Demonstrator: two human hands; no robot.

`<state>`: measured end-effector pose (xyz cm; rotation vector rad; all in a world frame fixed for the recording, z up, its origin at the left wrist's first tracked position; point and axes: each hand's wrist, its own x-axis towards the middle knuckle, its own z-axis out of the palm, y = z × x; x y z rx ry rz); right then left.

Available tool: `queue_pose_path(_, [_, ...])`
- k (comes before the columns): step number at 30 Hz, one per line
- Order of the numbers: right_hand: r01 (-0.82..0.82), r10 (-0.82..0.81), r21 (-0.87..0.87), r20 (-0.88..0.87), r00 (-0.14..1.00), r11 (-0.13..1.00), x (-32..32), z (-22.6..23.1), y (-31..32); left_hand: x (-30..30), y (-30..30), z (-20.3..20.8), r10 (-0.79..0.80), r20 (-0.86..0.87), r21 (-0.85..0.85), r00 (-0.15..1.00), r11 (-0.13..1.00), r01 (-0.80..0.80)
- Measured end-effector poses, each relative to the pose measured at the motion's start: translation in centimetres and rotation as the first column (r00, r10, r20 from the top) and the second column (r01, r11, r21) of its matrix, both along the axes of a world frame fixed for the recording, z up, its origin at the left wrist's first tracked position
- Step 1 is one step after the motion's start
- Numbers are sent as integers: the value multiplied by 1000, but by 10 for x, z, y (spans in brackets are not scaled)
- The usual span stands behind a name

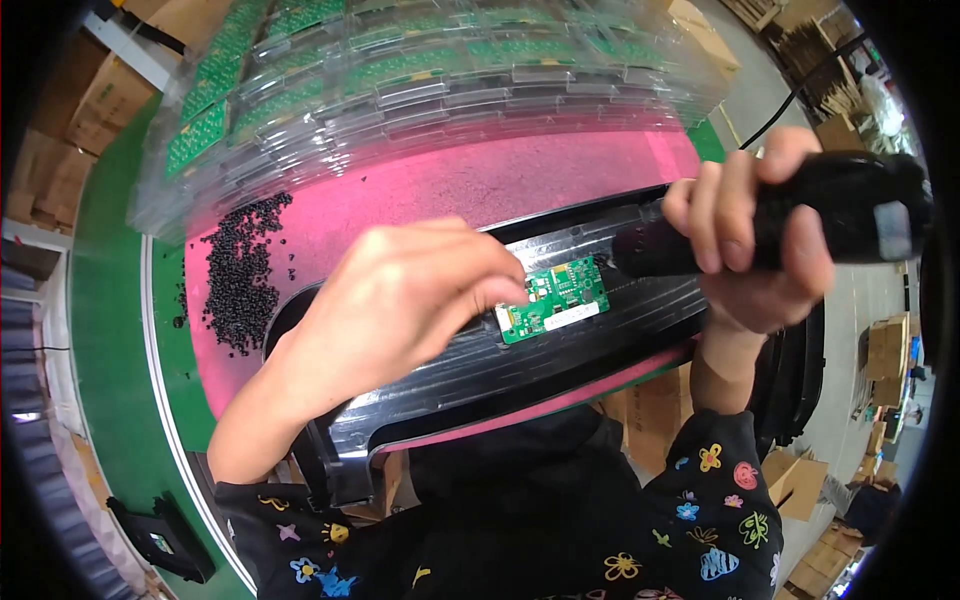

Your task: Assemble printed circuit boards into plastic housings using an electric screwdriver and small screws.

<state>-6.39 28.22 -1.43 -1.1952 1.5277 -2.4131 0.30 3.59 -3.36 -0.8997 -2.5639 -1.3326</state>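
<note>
A green circuit board [562,297] with a white connector and a white label strip lies in a long black plastic housing [450,372]. Over the board's left end is my left hand [400,290], thumb and forefinger pinched together. Whatever sits between those fingertips is too small or hidden to make out. My right hand [750,230] is wrapped round a thick black electric screwdriver [850,205], held sideways. Its nose points left, close to the board's right end, and I cannot see the bit.
A heap of small black screws [240,285] spreads over the pink mat [430,180] at the left. Beyond it rise stacked clear plastic trays [430,90] of green boards. Another black housing [160,540] lies at lower left; more black parts [795,375] stand at the right.
</note>
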Motion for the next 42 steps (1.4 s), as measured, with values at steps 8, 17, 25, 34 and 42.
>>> queue_pose_path(8, [55,-62,108,55,997,993,-3,-12,4,4,6,-8,-210,122,-286,970,929,237])
queue_pose_path(17, [98,-117,222,74,990,970,-1,-7,-5,9,8,-2,-57,292,-325,955,933,155])
queue_pose_path(25, [108,-125,277,44,991,955,3,-6,-13,12,7,-1,-44,293,-328,955,934,144])
queue_pose_path(34, [-172,175,-261,-11,985,950,26,30,-11,6,8,2,-83,-38,-52,996,995,81])
queue_pose_path(42, [-198,165,-407,-114,980,892,40,35,-16,6,5,-1,-63,-422,-23,905,998,59])
